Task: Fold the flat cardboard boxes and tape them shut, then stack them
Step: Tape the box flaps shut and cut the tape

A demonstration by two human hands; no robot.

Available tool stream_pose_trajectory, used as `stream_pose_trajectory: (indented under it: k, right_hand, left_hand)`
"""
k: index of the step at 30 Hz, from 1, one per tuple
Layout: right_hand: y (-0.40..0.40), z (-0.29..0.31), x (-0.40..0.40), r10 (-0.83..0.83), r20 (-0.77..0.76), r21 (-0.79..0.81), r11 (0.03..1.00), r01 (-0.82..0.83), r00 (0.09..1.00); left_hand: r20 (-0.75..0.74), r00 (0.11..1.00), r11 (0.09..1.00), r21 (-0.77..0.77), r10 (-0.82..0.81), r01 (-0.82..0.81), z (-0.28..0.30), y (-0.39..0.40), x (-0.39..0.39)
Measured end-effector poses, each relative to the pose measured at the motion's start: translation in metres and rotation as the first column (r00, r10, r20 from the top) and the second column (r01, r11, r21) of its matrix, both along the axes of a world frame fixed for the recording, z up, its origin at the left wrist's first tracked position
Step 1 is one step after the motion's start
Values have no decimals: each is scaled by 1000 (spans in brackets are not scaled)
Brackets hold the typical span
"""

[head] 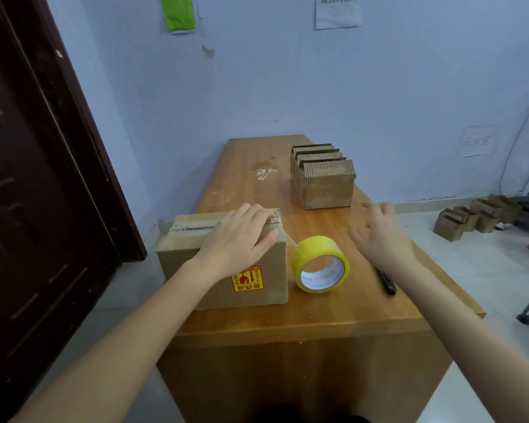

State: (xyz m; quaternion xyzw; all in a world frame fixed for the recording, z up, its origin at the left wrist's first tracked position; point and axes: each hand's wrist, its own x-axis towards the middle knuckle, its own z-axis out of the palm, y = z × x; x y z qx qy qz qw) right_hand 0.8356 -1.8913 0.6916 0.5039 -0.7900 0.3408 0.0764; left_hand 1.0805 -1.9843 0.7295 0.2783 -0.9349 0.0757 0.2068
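Note:
A folded cardboard box [193, 248] with a red and yellow label stands on the left part of the wooden table [303, 319]. Clear tape runs along its top seam. My left hand [242, 236] lies flat on the box's top right corner, fingers straight. A yellow tape roll [319, 264] stands on edge just right of the box, a strip of tape still joining it to the box's corner. My right hand [379, 230] hovers blurred above the table to the right of the roll, fingers spread, holding nothing.
A bundle of flat cardboard boxes [322, 175] stands on edge at the table's far right. A black pen-like tool [387, 280] lies near the right edge. More cardboard bundles [474, 216] sit on the floor to the right. A dark door [43, 178] is on the left.

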Motion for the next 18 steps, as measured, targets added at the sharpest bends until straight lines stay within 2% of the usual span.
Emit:
stream_pose_trajectory:
  k: [1,3,5,7,11,15,18]
  right_hand:
    - [-8,16,7,175,-17,56,983,-173,984]
    - [-26,41,23,424,49,322,851,-416,905]
    - [-47,50,33,494,106,560,688,-462,863]
    - [-64,50,36,506,123,657,603,-452,854]
    - [-73,44,30,500,219,652,563,-507,838]
    - [-64,41,24,510,383,517,573,-636,770]
    - [-57,41,19,502,444,460,583,-670,742]
  left_hand:
    - [-13,1000,999,50,9,-8,1,1,1]
    - [-32,999,994,107,14,-11,2,3,2]
    - [-15,1000,997,83,-2,4,2,2,1]
    - [17,1000,998,63,-16,15,2,0,1]
    - [96,995,996,84,-14,6,2,-4,-1]
    - [135,991,993,118,-23,6,1,-7,-2]
    - [141,990,993,116,-16,-1,2,-6,-2]
